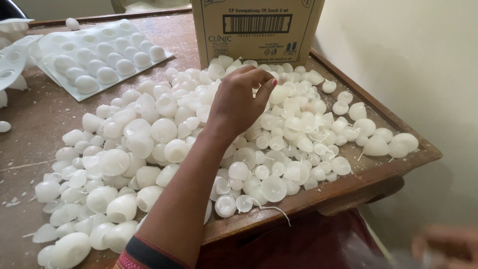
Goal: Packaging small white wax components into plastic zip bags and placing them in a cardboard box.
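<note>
Head view: left hand [239,102] over heap of white wax domes [164,132] on desk [45,114], grip pinching one dome; right hand [445,244] blurred, grip unreadable; cardboard box [256,30] behind.

One view only, from the person's head, looking down and forward across a wooden table [40,119]. It sits close: the left arm enters from the bottom centre and its hand [238,102] reaches mid-frame. The white pile [164,144] fills the middle, a carton [256,30] cuts the top edge, a mould tray [97,55] lies upper left. The wall [413,65] takes the right side. A blurred hand [445,244] shows lower right.
</note>
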